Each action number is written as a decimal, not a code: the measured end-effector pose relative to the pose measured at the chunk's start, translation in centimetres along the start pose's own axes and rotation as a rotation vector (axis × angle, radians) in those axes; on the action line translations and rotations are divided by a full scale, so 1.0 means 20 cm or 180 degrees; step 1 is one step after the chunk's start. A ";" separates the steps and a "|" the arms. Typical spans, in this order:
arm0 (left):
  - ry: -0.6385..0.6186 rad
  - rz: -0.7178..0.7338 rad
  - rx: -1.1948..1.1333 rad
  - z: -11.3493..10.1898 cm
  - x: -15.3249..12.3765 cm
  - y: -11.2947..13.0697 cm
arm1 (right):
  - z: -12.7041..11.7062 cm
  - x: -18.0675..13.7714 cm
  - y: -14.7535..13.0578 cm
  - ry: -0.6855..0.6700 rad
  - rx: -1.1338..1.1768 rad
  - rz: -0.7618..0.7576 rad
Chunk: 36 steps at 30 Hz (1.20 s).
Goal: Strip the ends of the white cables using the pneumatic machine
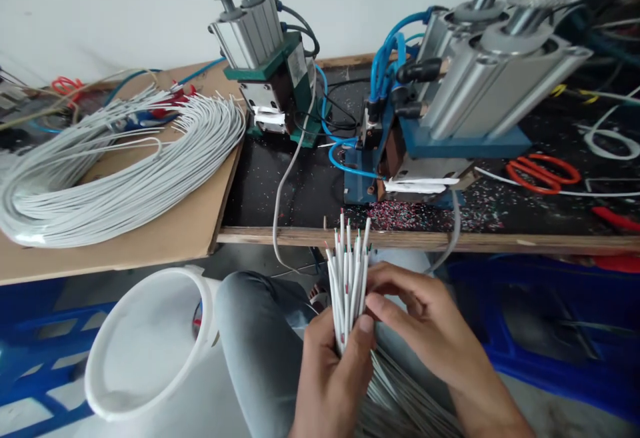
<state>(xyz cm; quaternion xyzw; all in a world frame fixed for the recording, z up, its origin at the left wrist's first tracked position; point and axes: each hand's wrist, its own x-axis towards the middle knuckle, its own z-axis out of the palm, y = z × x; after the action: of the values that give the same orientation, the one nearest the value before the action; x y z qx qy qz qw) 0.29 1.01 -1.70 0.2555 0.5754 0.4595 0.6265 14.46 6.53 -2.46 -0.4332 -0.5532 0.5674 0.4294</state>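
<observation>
A bundle of white cables (346, 285) is clasped below its tips by the left hand (333, 371), apparently so that the uneven ends are kept exposed. The right hand (425, 318) is held with bent fingers at the bundle's right side; whether any cable is pinched cannot be told. The bundle is held in front of the worktop (280, 188), where two machines (265, 45) are mounted. To their left, a large cable coil (165, 191) is laid on cardboard (200, 251), perhaps for cleanliness.
</observation>
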 end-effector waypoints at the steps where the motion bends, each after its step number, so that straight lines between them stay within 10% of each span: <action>1: -0.0067 0.0038 0.0051 0.00 0.01 0.01 | 0.00 0.00 0.01 -0.0084 -0.0040 -0.0063; 8: 0.0326 0.0773 0.0349 -0.02 0.05 0.01 | 0.02 -0.05 0.04 0.1104 0.0792 -0.0330; 12: 0.0402 0.0417 0.0210 -0.03 0.05 0.01 | 0.02 -0.11 0.09 0.0507 0.1635 0.0685; 27: 0.0480 0.0906 0.0862 -0.02 0.06 0.01 | 0.10 -0.20 0.09 0.0324 -0.0578 0.0087; 36: -0.0040 0.1118 0.1387 -0.04 0.08 0.11 | -0.04 -0.22 0.01 -0.0052 -0.2530 -0.1194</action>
<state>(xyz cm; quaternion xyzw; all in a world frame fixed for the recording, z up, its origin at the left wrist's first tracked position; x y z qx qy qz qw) -1.14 3.12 -0.81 0.4829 0.6036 0.4249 0.4711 16.40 2.48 -2.56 -0.4523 -0.8009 0.2261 0.3207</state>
